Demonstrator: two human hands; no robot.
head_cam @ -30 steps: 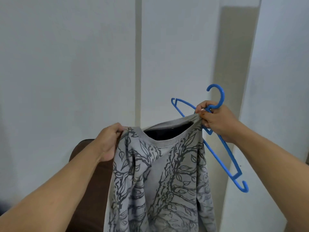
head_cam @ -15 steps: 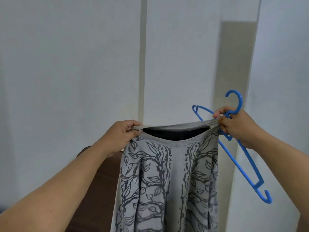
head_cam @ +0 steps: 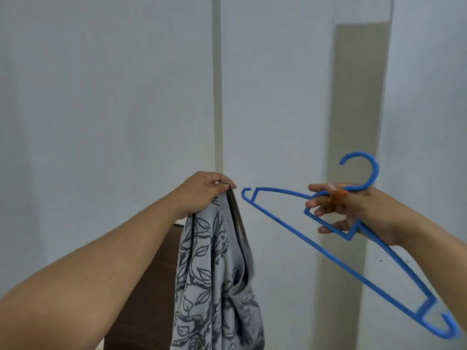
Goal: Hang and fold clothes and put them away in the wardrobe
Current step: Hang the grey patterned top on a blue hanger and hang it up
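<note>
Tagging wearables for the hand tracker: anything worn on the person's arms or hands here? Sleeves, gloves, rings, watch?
Both forearms are bare as far as the frame shows: no sleeves, gloves, watch or bracelets. The left hand shows no ring. The right hand has a small orange-brown patch on one finger, too blurred to tell whether it is a ring, tape or a plaster.

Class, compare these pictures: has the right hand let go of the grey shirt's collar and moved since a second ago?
Yes. The right hand now holds only the blue hanger, apart from the shirt, and sits further right across the beige wall strip.
</note>
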